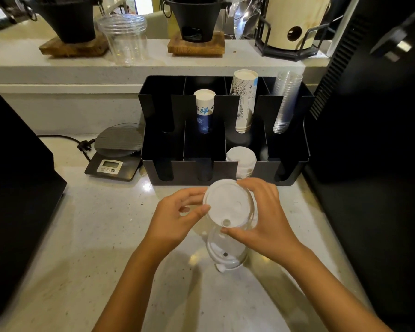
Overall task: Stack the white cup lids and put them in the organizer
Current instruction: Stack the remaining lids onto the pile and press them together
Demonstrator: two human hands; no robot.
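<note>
No legible text on the printed paper cups (243, 101).

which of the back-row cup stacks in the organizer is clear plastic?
The rightmost stack, in the organizer's far-right back slot. It is see-through; the other two back-row stacks, the blue-printed one and the taller white one, are paper.

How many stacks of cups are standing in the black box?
3, all in the back row of the organizer: blue paper cups, taller white paper cups, clear plastic cups at the right. More may hide behind the dividers.

white lids (228, 204), black organizer (225, 171)
</note>
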